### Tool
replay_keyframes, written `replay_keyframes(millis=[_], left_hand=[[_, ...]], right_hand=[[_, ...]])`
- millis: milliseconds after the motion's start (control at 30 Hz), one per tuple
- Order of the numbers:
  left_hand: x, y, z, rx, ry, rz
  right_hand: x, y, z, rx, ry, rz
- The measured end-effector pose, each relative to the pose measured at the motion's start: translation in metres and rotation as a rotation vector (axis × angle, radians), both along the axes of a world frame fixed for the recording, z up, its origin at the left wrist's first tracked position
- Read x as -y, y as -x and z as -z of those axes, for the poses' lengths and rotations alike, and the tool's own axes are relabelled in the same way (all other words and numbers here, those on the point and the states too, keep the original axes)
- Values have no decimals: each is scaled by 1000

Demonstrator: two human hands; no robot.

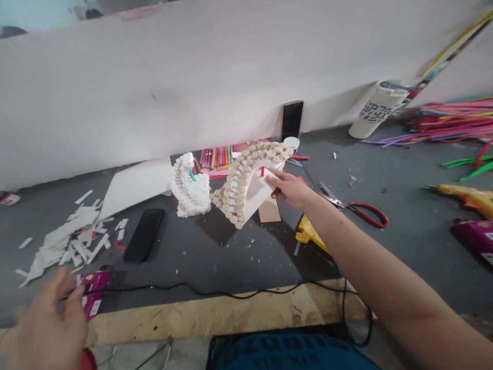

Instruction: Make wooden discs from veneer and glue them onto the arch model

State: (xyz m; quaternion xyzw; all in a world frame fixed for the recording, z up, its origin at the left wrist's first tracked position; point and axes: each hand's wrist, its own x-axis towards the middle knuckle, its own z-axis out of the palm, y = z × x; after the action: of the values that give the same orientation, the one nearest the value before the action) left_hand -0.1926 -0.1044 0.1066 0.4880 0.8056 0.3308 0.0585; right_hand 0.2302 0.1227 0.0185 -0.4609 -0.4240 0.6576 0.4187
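Note:
My right hand (288, 187) is closed on a curved white craft model (256, 198), thumb on its pale side wall. Small beige round discs line its arched top edge, and a red bit shows on the wall. The model is held tilted above the dark table. Just left of it stands a bumpy white craft piece (192, 190) with a small turquoise strip. My left hand (50, 318) is at the lower left, smeared by motion, beside a purple box (96, 293). A black cable (185, 286) runs up to that hand; whether the fingers touch it, I cannot tell.
White paper scraps (73, 241), a black phone (144, 235) and a white sheet (134, 185) lie left. Right are red-handled scissors (365, 213), a yellow glue gun (310, 231), another glue gun (466, 198) and a tumbler (377, 110). A phone (291, 121) leans on the wall.

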Motion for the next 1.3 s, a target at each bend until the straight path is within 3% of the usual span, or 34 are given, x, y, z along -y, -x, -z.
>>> replay_keyframes(millis=[67, 100, 233, 367, 433, 500, 667, 833, 933, 1133, 1300], left_hand=[[-6, -27, 16, -153, 45, -74], [-12, -47, 27, -221, 84, -27], [-36, -135, 64, -198, 106, 514], [-41, -191, 83, -189, 97, 800], [-41, -201, 90, -270, 47, 893], [-43, -206, 96, -322, 3, 905], [-52, -217, 104, -268, -25, 942], [-57, -235, 103, -277, 38, 937], [-61, -242, 103, -302, -23, 922], [-67, -253, 102, -287, -134, 1010], [-64, -257, 97, -129, 26, 967]], right_hand=[[4, 7, 2, 18, 31, -55], [5, 10, 3, 29, 44, -83], [4, 22, 8, 90, 77, -202], [-12, 27, 17, 175, 58, -275], [-23, 30, 21, 232, 28, -277], [-33, 34, 23, 303, -6, -261], [-47, 46, 14, 519, -121, -190], [-32, 23, -8, 803, -301, -127], [-15, -2, -16, 1011, -366, -124], [3, -12, -1, 1228, -459, -262], [0, 0, 10, 1235, -550, -367]])
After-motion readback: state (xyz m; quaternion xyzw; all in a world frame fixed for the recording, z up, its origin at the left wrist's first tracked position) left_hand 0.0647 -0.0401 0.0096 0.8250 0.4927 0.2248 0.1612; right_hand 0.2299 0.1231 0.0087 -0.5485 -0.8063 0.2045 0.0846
